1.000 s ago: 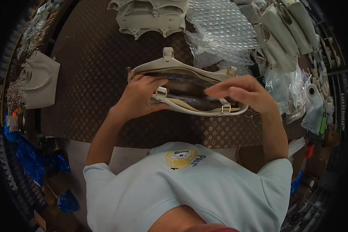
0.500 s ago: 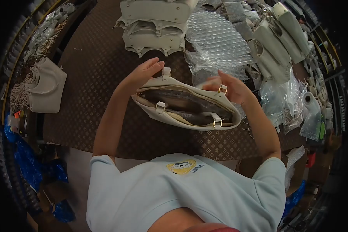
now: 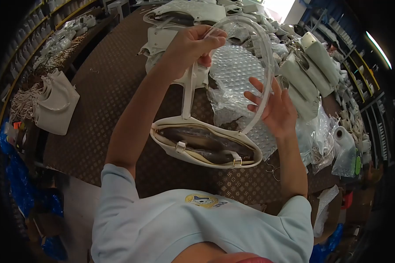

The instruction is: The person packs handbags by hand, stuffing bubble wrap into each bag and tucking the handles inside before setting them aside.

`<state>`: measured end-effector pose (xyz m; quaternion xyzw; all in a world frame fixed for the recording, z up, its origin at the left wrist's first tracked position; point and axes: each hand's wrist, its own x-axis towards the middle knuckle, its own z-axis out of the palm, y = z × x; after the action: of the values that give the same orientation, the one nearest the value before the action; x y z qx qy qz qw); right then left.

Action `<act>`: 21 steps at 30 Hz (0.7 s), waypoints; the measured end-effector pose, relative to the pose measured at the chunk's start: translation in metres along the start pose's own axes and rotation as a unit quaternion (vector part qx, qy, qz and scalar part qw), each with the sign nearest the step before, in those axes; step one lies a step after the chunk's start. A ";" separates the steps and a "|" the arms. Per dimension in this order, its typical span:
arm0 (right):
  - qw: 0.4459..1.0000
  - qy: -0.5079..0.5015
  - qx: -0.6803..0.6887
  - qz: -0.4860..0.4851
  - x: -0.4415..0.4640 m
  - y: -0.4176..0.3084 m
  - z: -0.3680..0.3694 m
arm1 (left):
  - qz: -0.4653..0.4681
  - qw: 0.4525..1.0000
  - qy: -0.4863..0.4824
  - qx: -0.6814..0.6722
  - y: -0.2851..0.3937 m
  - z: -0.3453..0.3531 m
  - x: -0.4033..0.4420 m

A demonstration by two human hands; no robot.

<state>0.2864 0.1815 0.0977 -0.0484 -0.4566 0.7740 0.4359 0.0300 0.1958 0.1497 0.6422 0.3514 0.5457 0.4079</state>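
On the left side of the arched handle (image 3: 268, 57), my left hand (image 3: 195, 46) has its fingers curled snugly round the strap, thumb lying across it. My right hand (image 3: 277, 111) has its fingers spread wide, palm upturned, just beside the handle's right side; whether they touch it I cannot tell.

A firm but light pinch seems best here, as the shiny strap could slip or crease. I would hold it high enough to draw the left length straight and let my right palm steady the curve without squeezing. An even pull should suit the bag (image 3: 206, 162), which might otherwise tip.

My left arm reaches forward and inward, hand well above the rim; my right elbow is bent, its forearm nearly upright.

The bag is below and between my hands, mouth gaping upward, over the patterned table (image 3: 96, 114); I cannot see whether its base rests there. Beyond it lie bubble wrap (image 3: 237, 65) and, to the right, more pale bags (image 3: 297, 85).
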 end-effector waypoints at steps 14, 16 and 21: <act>0.968 -0.078 -0.238 0.014 0.034 -0.027 0.031 | 0.162 0.971 0.159 0.071 -0.008 -0.007 -0.001; 0.952 -0.118 -0.266 0.093 0.056 -0.050 0.045 | 0.194 0.962 0.174 0.078 -0.019 0.002 -0.009; 0.859 0.087 -0.500 -0.060 0.044 -0.012 0.099 | 0.149 0.952 0.208 0.167 -0.069 0.005 -0.071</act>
<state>0.2198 0.1496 0.1783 -0.2995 -0.7444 0.4064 0.4370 0.0232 0.1602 0.0569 0.6188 0.4148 0.6549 0.1265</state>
